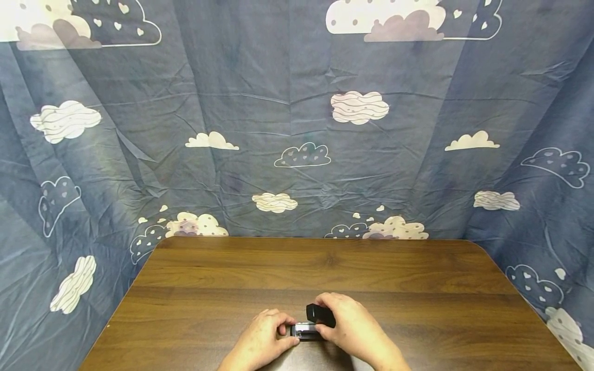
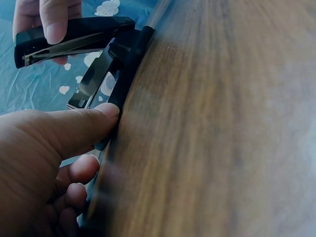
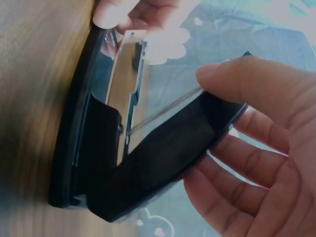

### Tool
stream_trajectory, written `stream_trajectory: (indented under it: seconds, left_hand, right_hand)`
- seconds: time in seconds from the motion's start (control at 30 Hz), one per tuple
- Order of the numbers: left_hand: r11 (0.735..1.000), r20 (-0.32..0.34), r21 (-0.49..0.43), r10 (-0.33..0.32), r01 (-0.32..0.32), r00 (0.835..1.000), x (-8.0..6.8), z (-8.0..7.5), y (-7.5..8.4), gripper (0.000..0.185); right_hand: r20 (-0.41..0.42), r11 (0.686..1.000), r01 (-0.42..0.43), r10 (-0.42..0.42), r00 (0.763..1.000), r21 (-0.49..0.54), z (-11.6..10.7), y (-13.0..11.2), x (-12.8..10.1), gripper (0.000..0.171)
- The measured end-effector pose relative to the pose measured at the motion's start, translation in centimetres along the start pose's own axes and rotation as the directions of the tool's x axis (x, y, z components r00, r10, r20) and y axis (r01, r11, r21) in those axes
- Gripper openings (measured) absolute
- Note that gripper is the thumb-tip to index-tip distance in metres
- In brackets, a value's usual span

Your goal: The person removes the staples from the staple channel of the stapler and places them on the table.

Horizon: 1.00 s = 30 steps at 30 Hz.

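Stapler [image 1: 312,322] lies opened, gripped by both hands.

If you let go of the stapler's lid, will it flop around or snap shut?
The stapler lid is hinged open, held up by the right hand. A stretched spring runs to it, so it would probably pull back. The flat base, pressed down by the left hand, likely won't tip on the table.

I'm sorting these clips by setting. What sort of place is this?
Probably a makeshift recording corner, not an office: a brown wooden table is walled on three sides by a hung blue cloud-print cloth, and the only item on it is a black stapler, swung open between the left hand and right hand.
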<state>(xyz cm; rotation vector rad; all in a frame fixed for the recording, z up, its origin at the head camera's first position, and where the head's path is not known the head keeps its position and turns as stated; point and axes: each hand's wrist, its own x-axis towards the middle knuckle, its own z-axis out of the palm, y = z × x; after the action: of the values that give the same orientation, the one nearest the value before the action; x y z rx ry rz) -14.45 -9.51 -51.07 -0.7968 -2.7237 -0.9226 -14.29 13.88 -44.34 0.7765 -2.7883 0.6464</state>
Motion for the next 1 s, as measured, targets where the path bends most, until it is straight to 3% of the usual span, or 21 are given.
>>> stream_trajectory:
  seconds: [0.7, 1.0]
  left_hand:
    - [1.0, 0.007, -0.008, -0.018, 0.018, 1.0, 0.0, 0.0, 0.1, 0.025]
    - [1.0, 0.003, -0.003, -0.004, 0.004, 1.0, 0.0, 0.0, 0.0, 0.025]
  right_hand:
    - [0.053, 0.985, -0.13, 0.125, 0.991, 0.116, -1.9, 0.8, -0.1, 0.033]
    - [0.052, 0.983, -0.132, 0.126, 0.991, 0.13, -2.7, 1.6, -0.6, 0.034]
